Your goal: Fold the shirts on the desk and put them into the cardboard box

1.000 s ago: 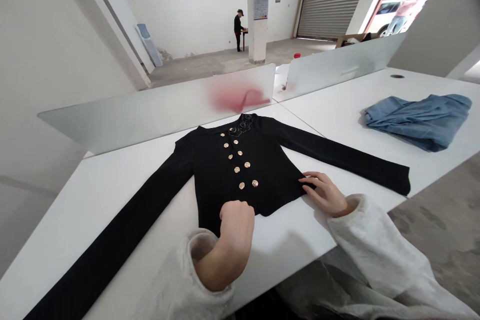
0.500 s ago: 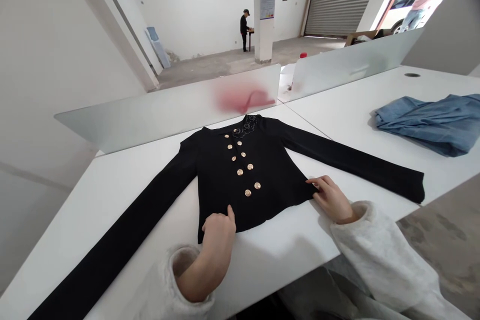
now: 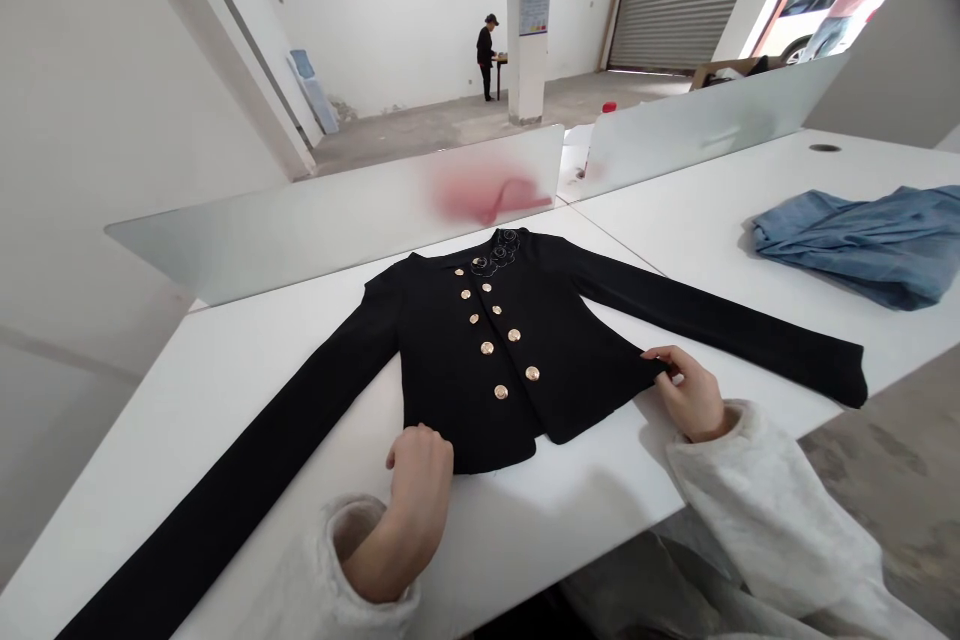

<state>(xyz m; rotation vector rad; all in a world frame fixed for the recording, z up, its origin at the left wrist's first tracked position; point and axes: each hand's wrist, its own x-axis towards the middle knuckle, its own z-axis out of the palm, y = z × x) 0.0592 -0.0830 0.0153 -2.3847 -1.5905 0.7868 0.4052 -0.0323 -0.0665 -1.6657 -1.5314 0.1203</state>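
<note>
A black jacket (image 3: 480, 360) with gold buttons lies flat on the white table (image 3: 240, 390), front up, both sleeves spread wide. My left hand (image 3: 418, 465) is curled at the left corner of the hem, fingers closed on the fabric edge. My right hand (image 3: 688, 390) pinches the right corner of the hem, pulling it taut sideways. Both of my arms wear fuzzy white sleeves.
A folded blue denim garment (image 3: 862, 240) lies on the adjoining table at right. Frosted glass dividers (image 3: 337, 210) run along the table's back edge. Far off, a person (image 3: 486, 55) stands near a pillar, and another stands outside at the upper right.
My right hand has slid rightward along the hem and my left hand moved left to the other corner, so the jacket's bottom edge is stretched wider and flatter.
</note>
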